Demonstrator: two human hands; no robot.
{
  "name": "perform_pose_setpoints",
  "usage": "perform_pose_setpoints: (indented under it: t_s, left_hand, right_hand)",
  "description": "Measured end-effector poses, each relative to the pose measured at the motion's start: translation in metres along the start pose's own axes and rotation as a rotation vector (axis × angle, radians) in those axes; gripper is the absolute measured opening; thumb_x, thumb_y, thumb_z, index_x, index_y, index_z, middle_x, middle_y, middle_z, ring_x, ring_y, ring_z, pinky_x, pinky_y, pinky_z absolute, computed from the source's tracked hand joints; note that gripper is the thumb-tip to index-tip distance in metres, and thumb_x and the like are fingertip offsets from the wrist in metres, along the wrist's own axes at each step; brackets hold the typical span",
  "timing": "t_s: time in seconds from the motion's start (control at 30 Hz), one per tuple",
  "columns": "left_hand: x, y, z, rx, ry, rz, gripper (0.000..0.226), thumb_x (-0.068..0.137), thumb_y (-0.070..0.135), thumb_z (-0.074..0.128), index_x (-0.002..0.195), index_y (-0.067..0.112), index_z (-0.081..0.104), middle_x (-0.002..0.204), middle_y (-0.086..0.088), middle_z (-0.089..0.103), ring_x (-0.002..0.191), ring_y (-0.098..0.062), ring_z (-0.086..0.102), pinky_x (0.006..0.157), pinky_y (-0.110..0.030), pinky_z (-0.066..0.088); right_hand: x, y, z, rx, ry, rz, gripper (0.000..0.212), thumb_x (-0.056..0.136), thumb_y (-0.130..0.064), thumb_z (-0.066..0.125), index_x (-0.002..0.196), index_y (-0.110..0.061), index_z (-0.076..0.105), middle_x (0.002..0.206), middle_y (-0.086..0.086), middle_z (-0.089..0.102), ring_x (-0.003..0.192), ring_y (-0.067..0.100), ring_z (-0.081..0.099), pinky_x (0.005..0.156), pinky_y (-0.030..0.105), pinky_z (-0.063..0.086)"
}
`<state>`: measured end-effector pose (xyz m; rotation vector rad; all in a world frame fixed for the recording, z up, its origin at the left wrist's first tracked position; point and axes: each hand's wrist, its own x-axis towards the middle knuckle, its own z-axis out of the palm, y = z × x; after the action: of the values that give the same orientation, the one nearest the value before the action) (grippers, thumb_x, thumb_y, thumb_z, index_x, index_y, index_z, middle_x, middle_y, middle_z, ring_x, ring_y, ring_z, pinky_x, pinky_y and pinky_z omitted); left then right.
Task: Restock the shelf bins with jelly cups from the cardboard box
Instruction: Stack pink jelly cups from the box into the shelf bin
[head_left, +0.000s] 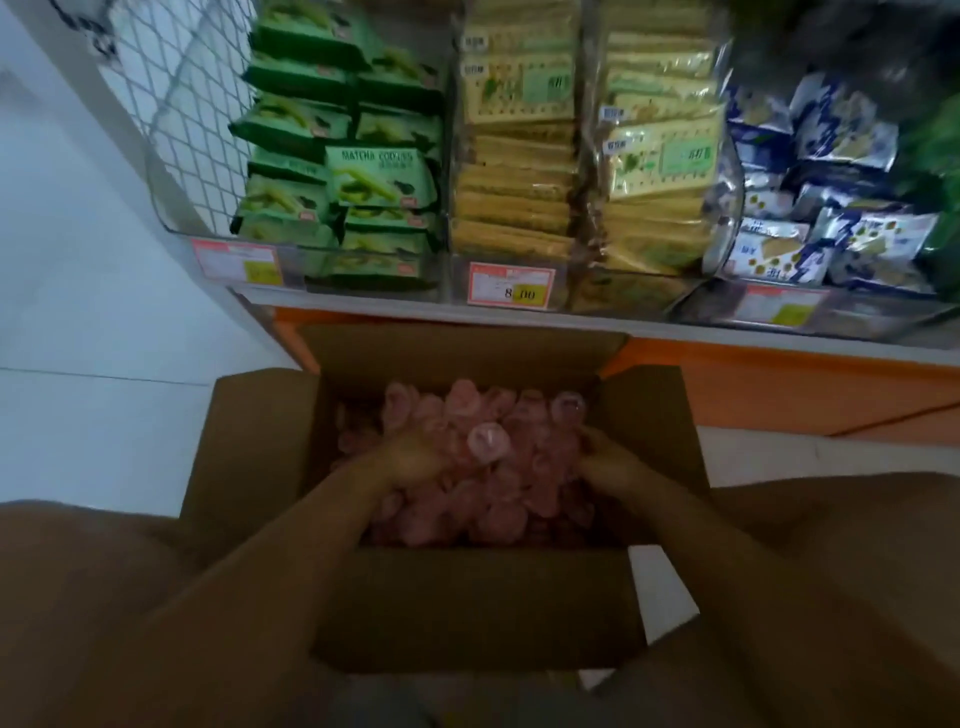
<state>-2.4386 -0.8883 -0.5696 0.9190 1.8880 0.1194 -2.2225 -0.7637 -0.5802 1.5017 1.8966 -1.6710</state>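
Observation:
An open cardboard box (249, 457) sits on the floor in front of me, its flaps spread out. It is heaped with several pink jelly cups (488, 441). Both of my hands are down in the pile. My left hand (410, 460) cups the left side of the heap, fingers curled around cups. My right hand (605, 457) closes on cups at the right side. The image is blurred, so the fingertips are hard to make out.
Above the box runs a shelf with clear bins: green matcha cookie packs (379, 176) at left, tan cracker packs (519, 156) in the middle, blue-and-white packs (831, 208) at right. Price tags (511, 288) hang on the bin fronts. A white wire mesh panel (182, 93) stands at the left.

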Motion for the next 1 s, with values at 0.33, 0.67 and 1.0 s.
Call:
perform_pose_setpoints:
  t_s: [0.33,0.67,1.0]
  left_hand:
    - [0.056,0.007,0.001,-0.224,0.155,-0.131,0.092,0.088,0.036,0.068,0.156,0.02,0.007,0.163,-0.01,-0.001,0.149,-0.027,0.002,0.117,-0.032,0.011]
    - [0.089,0.007,0.001,-0.102,0.144,0.004,0.092,0.061,0.087,0.041,0.138,0.036,0.047,0.15,-0.001,0.042,0.137,-0.024,0.039,0.117,-0.034,0.025]
    - [0.089,0.021,0.003,-0.17,0.044,-0.014,0.052,0.099,0.043,0.049,0.145,0.023,0.039,0.153,-0.003,0.033,0.139,-0.021,0.031,0.108,-0.022,0.02]
  right_hand:
    - [0.075,-0.006,0.016,-0.401,0.261,-0.023,0.097,0.061,-0.074,0.033,0.145,-0.026,0.039,0.147,0.017,0.034,0.135,0.038,0.031,0.112,0.037,0.023]
    - [0.094,0.001,0.024,-0.425,0.026,0.023,0.093,0.076,-0.056,0.066,0.151,-0.037,0.014,0.158,0.004,0.017,0.141,0.039,0.02,0.115,0.045,0.019]
    - [0.094,-0.019,0.024,-0.232,-0.073,-0.003,0.101,0.071,-0.029,0.081,0.152,-0.022,0.021,0.155,0.011,0.021,0.143,0.03,0.022,0.117,0.042,0.024]
